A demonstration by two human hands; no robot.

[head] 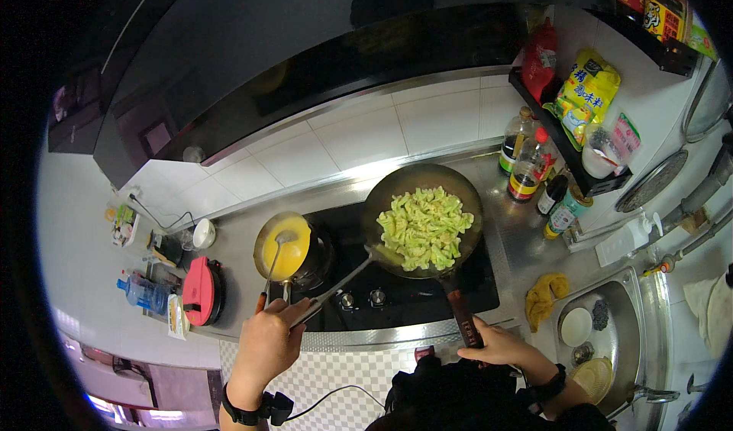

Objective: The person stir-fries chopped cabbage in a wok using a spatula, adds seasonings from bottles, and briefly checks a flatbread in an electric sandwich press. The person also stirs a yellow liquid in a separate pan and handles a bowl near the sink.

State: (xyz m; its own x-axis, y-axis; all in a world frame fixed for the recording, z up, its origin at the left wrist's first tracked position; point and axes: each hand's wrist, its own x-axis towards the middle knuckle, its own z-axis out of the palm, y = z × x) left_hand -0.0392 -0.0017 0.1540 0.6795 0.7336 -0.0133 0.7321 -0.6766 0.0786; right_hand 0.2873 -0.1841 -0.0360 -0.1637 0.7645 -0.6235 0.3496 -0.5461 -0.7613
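Note:
Cut pieces of a pale green vegetable, which look like cauliflower, (426, 228) lie in a dark wok (424, 173). My right hand (498, 342) grips the wok's brown wooden handle (462, 318). The long metal handle of a spatula (349, 279) is in my left hand (272, 336), and its blade rests at the wok's near left edge. To the left stands a small pan (260, 236) of yellow liquid (292, 248), with a ladle (279, 253) in it. The ladle's wooden grip ends just beside my left hand; whether they touch, I cannot tell.
Beneath both pans is a black cooktop (401, 311). Sauce bottles (524, 173) stand at the back right below a shelf (550, 127). A yellow cloth (544, 299) lies beside the sink (627, 328), which holds dishes. A red appliance (198, 290) and white bowl (204, 233) sit left. The range hood (320, 47) overhangs.

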